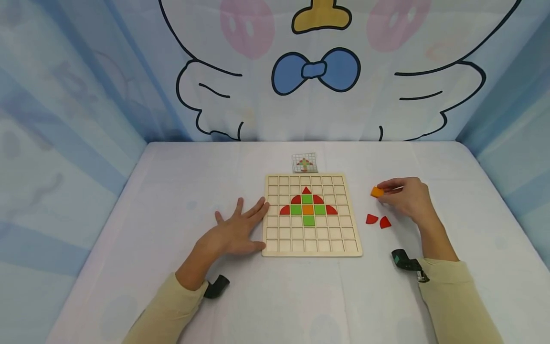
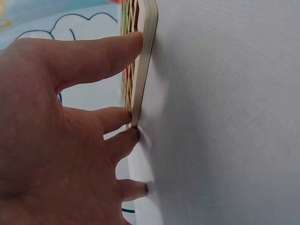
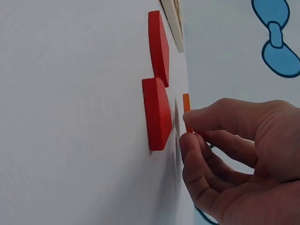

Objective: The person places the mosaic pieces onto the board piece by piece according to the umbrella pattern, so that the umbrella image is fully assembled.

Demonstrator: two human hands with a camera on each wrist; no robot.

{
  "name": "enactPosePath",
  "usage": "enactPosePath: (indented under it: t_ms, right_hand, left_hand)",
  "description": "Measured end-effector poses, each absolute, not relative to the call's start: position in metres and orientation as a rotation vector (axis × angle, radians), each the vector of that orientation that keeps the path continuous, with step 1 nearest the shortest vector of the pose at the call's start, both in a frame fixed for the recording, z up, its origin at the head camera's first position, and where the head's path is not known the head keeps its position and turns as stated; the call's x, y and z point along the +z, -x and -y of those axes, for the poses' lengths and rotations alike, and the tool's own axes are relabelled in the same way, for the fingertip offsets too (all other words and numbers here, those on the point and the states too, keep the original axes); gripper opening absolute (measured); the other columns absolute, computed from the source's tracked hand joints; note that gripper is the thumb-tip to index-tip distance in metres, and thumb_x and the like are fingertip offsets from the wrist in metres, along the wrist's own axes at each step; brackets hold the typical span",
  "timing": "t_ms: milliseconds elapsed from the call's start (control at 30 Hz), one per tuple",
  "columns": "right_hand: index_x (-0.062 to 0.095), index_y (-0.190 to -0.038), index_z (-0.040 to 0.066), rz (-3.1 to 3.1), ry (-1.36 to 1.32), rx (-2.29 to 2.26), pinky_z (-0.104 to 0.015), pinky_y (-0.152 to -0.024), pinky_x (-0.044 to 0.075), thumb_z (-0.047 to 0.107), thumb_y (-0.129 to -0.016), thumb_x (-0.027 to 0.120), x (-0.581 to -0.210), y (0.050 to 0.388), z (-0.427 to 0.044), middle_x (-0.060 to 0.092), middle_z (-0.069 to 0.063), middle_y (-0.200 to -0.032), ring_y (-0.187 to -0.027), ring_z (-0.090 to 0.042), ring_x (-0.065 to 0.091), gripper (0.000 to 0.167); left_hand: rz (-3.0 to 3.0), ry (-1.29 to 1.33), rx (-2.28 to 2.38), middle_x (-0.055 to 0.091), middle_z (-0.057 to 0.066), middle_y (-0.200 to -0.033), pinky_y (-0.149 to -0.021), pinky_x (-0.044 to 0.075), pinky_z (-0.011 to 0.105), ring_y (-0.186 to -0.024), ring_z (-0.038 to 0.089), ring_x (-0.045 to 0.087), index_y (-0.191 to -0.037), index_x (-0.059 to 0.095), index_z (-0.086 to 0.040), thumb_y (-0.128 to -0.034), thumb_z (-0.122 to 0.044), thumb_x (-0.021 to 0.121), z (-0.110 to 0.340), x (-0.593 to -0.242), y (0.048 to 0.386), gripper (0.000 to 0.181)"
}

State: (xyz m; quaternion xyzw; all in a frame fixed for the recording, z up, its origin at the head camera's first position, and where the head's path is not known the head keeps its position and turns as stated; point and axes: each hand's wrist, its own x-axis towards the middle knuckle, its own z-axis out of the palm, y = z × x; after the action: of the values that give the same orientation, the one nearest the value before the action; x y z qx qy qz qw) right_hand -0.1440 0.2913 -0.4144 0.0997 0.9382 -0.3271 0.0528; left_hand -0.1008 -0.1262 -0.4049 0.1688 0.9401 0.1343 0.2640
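Observation:
A wooden grid board (image 1: pixel 283 246) lies on the table, with red, green and orange pieces set in its cells in an arrow-like shape. My left hand (image 1: pixel 238 232) is spread flat beside it; thumb and fingertips touch the board's left edge, also seen in the left wrist view. To the right of the board, my right hand (image 1: pixel 406 196) pinches an orange square block (image 1: pixel 377 192) between thumb and fingers, just off the table. Two red quarter-round blocks (image 3: pixel 158 115) lie on the cloth nearer to me than that hand.
A small pattern card (image 1: pixel 304 163) showing a similar coloured figure lies against the board's far edge. White cloth covers the table (image 1: pixel 279 301). Behind it hangs a curtain (image 1: pixel 318 114) with a cartoon figure. Each wrist wears a small black camera (image 1: pixel 216 286).

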Motion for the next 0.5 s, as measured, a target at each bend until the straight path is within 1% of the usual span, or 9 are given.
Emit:
enactPosePath:
  t_ms: [167,200,400,500]
  right_hand:
    - [0.076,-0.12,0.006,-2.856,-0.239,-0.993,-0.029,-0.076,0.05,0.021,-0.093,0.077,-0.406,0.141,-0.284,0.074,-0.02,-0.111,-0.1,-0.032,0.065,0.031]
    - [0.076,-0.121,0.006,-2.848,-0.225,-0.999,-0.028,-0.075,0.05,0.021,-0.093,0.077,-0.403,0.139,-0.282,0.074,-0.02,-0.112,-0.1,-0.031,0.065,0.031]
    - [0.075,-0.121,0.006,-2.805,-0.092,-1.038,-0.022,-0.067,0.055,0.017,-0.094,0.076,-0.388,0.125,-0.265,0.075,-0.018,-0.108,-0.094,-0.028,0.068,0.029]
    - [0.076,-0.119,0.006,-2.808,-0.029,-1.037,-0.026,-0.064,0.056,0.015,-0.092,0.077,-0.385,0.12,-0.258,0.075,-0.015,-0.103,-0.091,-0.027,0.069,0.028]
  left_hand:
    - [-2.546,-0.472,0.364,-0.001,-0.015,-0.176,-0.106,0.004,0.091,-0.16,0.045,-0.009,-0.169,0.013,-0.03,-0.0943,-0.046,0.072,0.127,-0.405,0.102,0.096]
    - [-2.547,-0.477,0.367,0.0,-0.014,-0.176,-0.106,0.004,0.091,-0.16,0.045,-0.008,-0.169,0.013,-0.03,-0.0945,-0.046,0.072,0.127,-0.405,0.102,0.096]
    - [-2.543,-0.482,0.384,0.0,-0.014,-0.176,-0.106,0.002,0.091,-0.16,0.045,-0.008,-0.169,0.014,-0.029,-0.0951,-0.044,0.072,0.128,-0.404,0.102,0.095]
    - [-2.539,-0.478,0.382,-0.001,-0.014,-0.176,-0.106,0.002,0.091,-0.161,0.045,-0.008,-0.169,0.014,-0.029,-0.0951,-0.044,0.071,0.128,-0.404,0.101,0.095]
